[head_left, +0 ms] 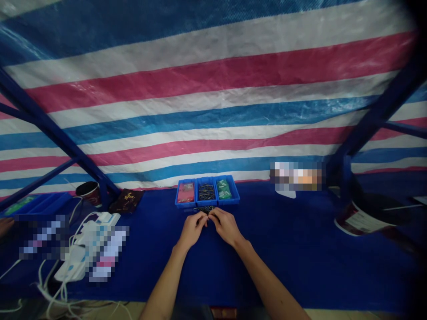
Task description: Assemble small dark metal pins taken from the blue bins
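My left hand point(194, 227) and my right hand point(224, 224) meet fingertip to fingertip over the blue table. Both are closed in a pinch; what lies between the fingers is too small to name. Just beyond the fingertips rests a small pile of dark, thin metal pieces point(204, 208). Behind it stand three blue bins side by side. The left bin point(186, 206) has a pink-red packet point(186, 193) in it. Dark screw-like pieces point(207, 192) fill the middle bin point(206, 203). In the right bin point(237, 195) are green and whitish small pieces point(224, 189).
White power strips point(75, 262) with tangled cables lie at left, near a dark brown packet point(126, 201) and a cup point(89, 192). A dark bucket-like container point(363, 220) stands at right. At the far left edge is another person's hand point(5, 226). Striped sheeting point(213, 106) hangs behind.
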The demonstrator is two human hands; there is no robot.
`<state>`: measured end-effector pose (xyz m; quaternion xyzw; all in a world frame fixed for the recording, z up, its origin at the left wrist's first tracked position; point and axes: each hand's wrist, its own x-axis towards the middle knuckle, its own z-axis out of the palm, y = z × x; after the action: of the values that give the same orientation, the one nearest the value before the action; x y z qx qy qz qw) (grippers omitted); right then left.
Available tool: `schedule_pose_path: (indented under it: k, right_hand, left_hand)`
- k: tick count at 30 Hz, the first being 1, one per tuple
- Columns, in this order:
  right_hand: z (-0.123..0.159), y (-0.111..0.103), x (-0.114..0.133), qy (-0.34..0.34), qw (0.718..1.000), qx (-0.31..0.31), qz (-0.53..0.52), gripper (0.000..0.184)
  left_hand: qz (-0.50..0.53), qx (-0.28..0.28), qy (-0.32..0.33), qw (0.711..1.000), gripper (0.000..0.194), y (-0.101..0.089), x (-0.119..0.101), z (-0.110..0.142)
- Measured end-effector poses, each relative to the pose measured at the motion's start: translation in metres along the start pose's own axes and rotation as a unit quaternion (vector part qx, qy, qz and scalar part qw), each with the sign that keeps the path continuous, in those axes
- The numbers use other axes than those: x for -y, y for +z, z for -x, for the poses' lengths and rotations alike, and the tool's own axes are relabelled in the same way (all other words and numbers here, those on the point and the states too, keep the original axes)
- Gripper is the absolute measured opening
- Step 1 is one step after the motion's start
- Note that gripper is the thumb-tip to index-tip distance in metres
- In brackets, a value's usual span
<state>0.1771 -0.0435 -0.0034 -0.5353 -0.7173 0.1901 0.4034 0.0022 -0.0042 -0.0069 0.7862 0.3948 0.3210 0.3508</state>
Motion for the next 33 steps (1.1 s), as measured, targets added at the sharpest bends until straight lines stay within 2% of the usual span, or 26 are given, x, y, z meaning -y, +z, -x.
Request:
schedule_pose_path:
  k: [6, 9, 14, 16, 23, 33]
  right_hand:
    - [-0.0002, 0.0073, -0.0041, 0.014, 0.997, 0.011, 0.075, 0.036]
    - [0.0002, 0.0071, -0.0052, 0.024, 0.997, 0.013, 0.072, 0.041]
    - [0.0007, 0.0023, -0.0015, 0.0, 1.0, 0.018, -0.002, 0.021]
    - [0.0007, 0.0021, -0.0008, -0.003, 1.0, 0.023, -0.017, 0.019]
    - [0.0007, 0.0032, -0.0025, 0.002, 1.0, 0.014, 0.002, 0.024]
    - [-0.001, 0.006, -0.0057, 0.024, 0.996, 0.018, 0.087, 0.035]
  left_hand:
    - [-0.01, 0.003, 0.001, 1.0, 0.039, 0.0003, -0.0007, 0.0016]
    - [-0.005, 0.003, 0.001, 1.0, 0.038, 0.0003, -0.001, 0.0018]
    - [0.009, -0.014, -0.005, 1.0, 0.04, -0.0006, -0.0032, 0.0011]
    - [0.011, -0.016, -0.006, 1.0, 0.04, -0.0008, -0.004, 0.0009]
    - [0.013, -0.015, -0.003, 1.0, 0.035, -0.0003, -0.0024, 0.0003]
    - [-0.03, -0.005, 0.02, 0.999, 0.038, 0.0001, -0.0059, 0.0027]
